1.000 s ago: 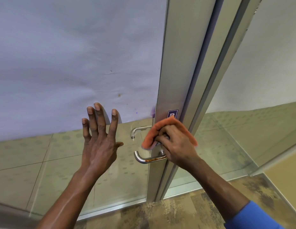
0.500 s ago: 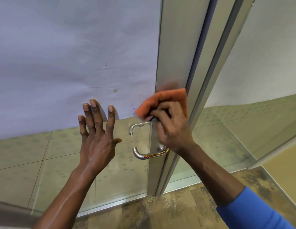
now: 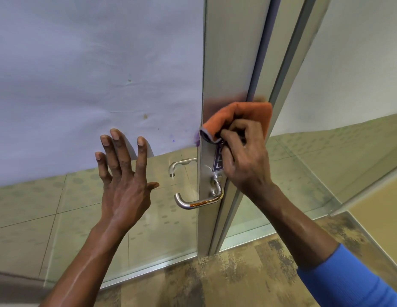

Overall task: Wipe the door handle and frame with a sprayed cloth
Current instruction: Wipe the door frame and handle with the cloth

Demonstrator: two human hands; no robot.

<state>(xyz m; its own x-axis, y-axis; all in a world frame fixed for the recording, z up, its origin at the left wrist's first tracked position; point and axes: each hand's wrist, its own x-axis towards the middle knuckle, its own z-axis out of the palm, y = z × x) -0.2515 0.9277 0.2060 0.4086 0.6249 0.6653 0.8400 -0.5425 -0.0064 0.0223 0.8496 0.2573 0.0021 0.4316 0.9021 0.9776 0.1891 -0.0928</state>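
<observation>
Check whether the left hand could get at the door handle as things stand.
Probably yes. The left hand is open and holds nothing, just left of the door handle, with nothing between them. The right hand grips the orange cloth higher up, on the frame.

Orange cloth (image 3: pixel 242 116): bunched, pressed against the frame (image 3: pixel 228 63) above the door handle (image 3: pixel 193 203), gripped by the right hand (image 3: pixel 246 165). Frame: brushed-silver vertical stile. Door handle: silver lever, horizontal, free end curving left, rusty orange streak along the bar. Not touching the cloth.
</observation>
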